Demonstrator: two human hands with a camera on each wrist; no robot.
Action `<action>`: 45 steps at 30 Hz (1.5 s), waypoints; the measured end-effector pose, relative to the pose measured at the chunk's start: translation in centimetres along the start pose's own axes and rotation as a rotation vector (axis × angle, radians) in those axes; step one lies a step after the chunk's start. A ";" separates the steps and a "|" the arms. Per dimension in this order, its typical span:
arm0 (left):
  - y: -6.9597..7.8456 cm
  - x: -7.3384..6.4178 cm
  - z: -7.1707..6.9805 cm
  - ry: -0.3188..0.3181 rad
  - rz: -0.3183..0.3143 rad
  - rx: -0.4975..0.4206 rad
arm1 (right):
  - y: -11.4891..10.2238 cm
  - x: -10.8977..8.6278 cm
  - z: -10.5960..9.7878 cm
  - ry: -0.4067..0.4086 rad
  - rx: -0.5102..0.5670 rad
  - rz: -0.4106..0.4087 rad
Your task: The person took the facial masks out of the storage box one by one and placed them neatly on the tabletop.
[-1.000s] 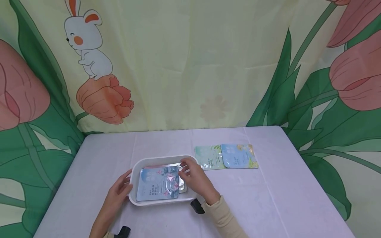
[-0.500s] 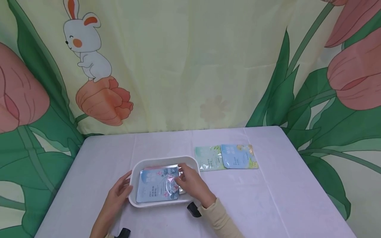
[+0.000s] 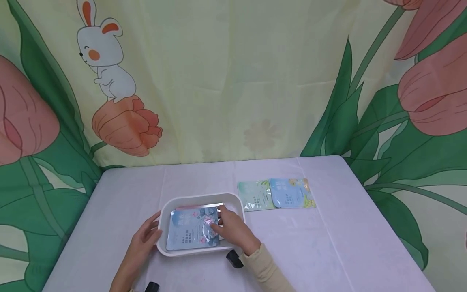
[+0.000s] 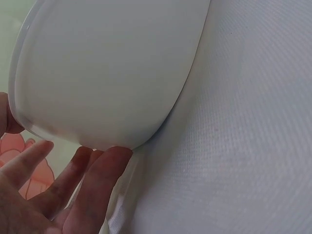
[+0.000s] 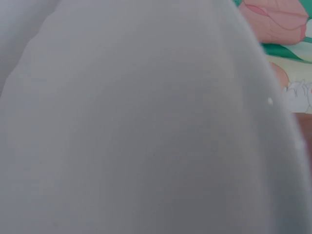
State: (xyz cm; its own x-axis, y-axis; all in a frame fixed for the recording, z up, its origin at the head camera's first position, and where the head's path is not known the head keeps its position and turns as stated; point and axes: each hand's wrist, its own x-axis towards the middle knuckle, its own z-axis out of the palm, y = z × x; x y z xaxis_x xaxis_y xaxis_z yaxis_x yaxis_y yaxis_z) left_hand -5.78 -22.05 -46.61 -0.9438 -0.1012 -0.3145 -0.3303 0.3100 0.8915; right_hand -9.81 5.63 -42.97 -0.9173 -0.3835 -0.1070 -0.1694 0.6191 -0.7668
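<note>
A white plastic tray [image 3: 197,253] stands on the table and holds a small pile of sheet mask packets. On top lies a blue packet [image 3: 184,229] with pink flowers; a pink edge and a silver edge show behind it. My left hand [image 3: 144,237] holds the tray's left end, and in the left wrist view its fingers [image 4: 100,180] press the outer wall. Reaching over the right rim, my right hand [image 3: 235,229] pinches the blue packet's right side, thumb on its face. Its fingertips are partly hidden. The tray's outer wall [image 5: 146,122] fills most of the right wrist view.
Behind the tray to the right, a green sheet mask packet [image 3: 253,196] lies partly under a light blue one [image 3: 292,194]. A white cloth covers the table [image 3: 310,247]. The curtain [image 3: 226,81] behind has a rabbit and tulips on it.
My right hand has moved left and down from the silver packet's edge onto the blue packet, its thumb now over the printed face. The left hand keeps its place on the tray.
</note>
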 end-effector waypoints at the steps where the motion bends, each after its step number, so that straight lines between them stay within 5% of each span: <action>1: 0.0 0.0 0.0 -0.001 0.000 -0.002 | 0.0 0.0 0.0 -0.001 0.004 0.004; 26: 0.1 0.0 -0.2 -0.013 0.001 -0.004 | -0.1 0.8 0.8 -0.080 0.094 -0.061; 45: -0.3 0.3 -0.3 -0.020 0.004 -0.019 | -0.2 0.8 0.6 -0.008 0.115 -0.084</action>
State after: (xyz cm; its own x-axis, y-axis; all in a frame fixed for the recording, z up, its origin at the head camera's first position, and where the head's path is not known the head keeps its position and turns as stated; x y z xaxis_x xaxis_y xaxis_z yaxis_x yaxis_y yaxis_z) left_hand -5.97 -22.48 -46.90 -0.9450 -0.0807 -0.3170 -0.3265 0.2927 0.8987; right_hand -10.27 4.76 -43.25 -0.8984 -0.4369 -0.0442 -0.2029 0.5023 -0.8405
